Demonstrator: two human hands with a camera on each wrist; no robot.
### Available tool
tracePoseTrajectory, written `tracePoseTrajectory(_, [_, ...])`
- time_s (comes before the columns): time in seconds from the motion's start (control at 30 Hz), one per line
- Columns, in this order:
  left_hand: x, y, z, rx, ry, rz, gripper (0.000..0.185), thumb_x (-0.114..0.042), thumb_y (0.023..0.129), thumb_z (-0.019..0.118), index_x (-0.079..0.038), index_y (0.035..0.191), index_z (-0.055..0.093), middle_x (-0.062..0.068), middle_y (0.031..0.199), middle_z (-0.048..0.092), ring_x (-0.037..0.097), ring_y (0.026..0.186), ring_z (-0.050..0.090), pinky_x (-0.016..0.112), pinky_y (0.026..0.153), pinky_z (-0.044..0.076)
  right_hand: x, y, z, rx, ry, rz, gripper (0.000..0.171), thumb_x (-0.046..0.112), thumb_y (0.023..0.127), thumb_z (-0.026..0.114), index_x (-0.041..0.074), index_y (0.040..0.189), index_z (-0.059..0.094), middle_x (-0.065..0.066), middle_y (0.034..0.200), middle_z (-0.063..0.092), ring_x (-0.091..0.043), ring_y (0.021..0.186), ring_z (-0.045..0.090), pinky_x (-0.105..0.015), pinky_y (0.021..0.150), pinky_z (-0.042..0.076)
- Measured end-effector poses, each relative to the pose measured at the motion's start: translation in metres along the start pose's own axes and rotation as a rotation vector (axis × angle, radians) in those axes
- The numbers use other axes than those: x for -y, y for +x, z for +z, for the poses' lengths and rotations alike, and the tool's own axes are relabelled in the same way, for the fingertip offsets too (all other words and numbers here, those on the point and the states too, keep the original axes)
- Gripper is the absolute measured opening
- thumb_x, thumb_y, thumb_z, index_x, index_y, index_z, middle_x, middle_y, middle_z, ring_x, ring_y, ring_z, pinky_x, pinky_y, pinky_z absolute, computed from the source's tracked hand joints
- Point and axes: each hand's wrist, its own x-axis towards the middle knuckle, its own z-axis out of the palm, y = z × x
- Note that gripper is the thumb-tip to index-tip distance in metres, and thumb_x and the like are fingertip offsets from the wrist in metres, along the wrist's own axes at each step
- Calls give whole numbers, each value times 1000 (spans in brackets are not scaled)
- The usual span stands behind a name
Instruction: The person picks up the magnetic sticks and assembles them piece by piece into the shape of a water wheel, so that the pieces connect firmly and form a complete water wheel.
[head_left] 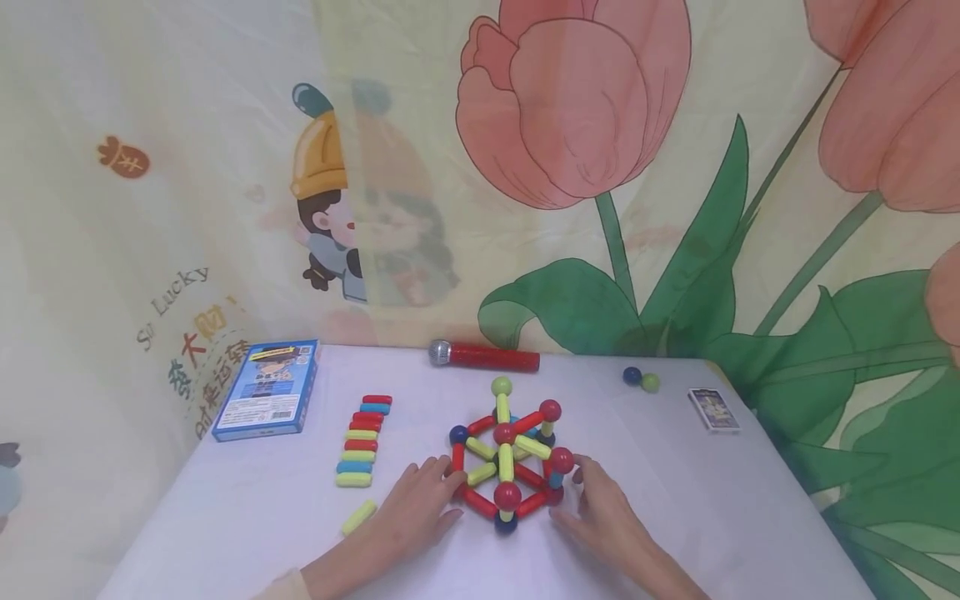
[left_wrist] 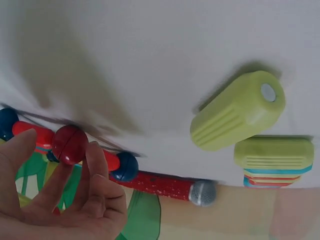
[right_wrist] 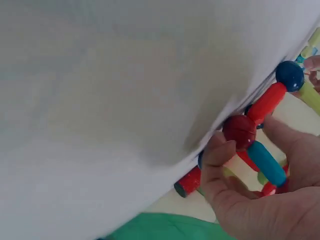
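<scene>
A structure of magnetic building sticks and balls (head_left: 506,462) stands on the white table, with a ring-shaped base and several upright sticks topped by balls. My left hand (head_left: 420,504) is at its left side, thumb and fingers around a dark red ball (left_wrist: 69,144) of the base. On the opposite side, my right hand (head_left: 607,508) has its thumb and curled fingers about another red ball (right_wrist: 239,132), from which a blue stick (right_wrist: 267,164) rises. A loose yellow-green stick (head_left: 359,517) lies beside my left forearm.
Left of the structure lies a column of loose sticks (head_left: 361,445) in red, blue and yellow-green. A blue box (head_left: 267,390) is at the back left, a red microphone (head_left: 487,357) at the back edge. A blue ball (head_left: 632,377), a green ball (head_left: 650,382) and a small card pack (head_left: 715,410) lie right.
</scene>
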Motion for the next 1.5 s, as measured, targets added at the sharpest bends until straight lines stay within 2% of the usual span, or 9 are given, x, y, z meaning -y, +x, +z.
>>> tracePoseTrajectory(0.13, [-2,0,0,22,-3,26,53,-35,87,92,-15,132,73,7,126,68,22,116,65,49,100,58,-13,16,4,40,86,-109,46,5,83,92,3,123,68,2,97,71,-12,84,64,-25,71,60])
tracePoseTrajectory(0.33, [6,-13,-10,65,-86,62,48,-34,91,89,-19,133,74,1,123,69,18,114,65,45,98,60,-20,33,-6,88,119,-82,38,2,84,90,5,118,73,3,99,74,-14,87,69,-29,73,62])
tracePoseTrajectory(0.53, [42,-44,-28,7,-86,-125,44,-28,88,91,-10,123,73,11,124,70,30,120,66,54,103,57,-25,45,-13,80,129,-69,42,3,85,90,5,124,73,2,102,76,-16,92,72,-32,76,64])
tracePoseTrajectory(0.63, [58,-55,-30,28,-62,-212,44,-24,86,92,-6,121,73,15,121,71,32,113,66,57,103,56,-27,48,-16,75,134,-38,41,4,85,90,5,123,73,3,102,75,-16,93,72,-33,76,64])
tracePoseTrajectory(0.9, [70,-60,-16,42,-107,-281,36,-14,89,89,-6,120,72,12,116,73,27,99,66,55,97,59,-30,49,-19,64,138,-47,41,2,85,90,3,122,72,1,103,76,-17,92,72,-32,75,64])
tracePoseTrajectory(1.07, [51,-47,-17,-17,-266,-304,31,-14,89,89,-5,116,76,5,106,75,19,94,67,48,94,62,-30,49,-18,70,146,-74,42,1,85,89,2,124,71,-1,106,76,-20,94,73,-33,76,64])
tracePoseTrajectory(1.27, [4,-12,-32,-145,-596,-63,26,-17,93,86,-4,115,78,-6,87,71,9,77,60,24,67,56,-31,47,-14,88,134,-41,42,0,85,89,3,123,72,0,105,76,-18,93,72,-35,77,64])
tracePoseTrajectory(1.37, [-10,2,-36,-179,-653,10,25,-17,95,85,-4,115,79,-8,87,70,7,75,58,19,65,52,-31,49,-11,90,142,-56,42,1,85,90,3,123,72,0,105,76,-18,93,72,-34,76,64])
tracePoseTrajectory(1.5, [-18,11,-35,-186,-683,29,26,-14,95,84,-1,117,79,-7,84,71,5,71,59,19,64,52,-30,53,-7,87,149,-95,43,3,85,90,4,124,72,0,104,77,-18,93,72,-32,75,64])
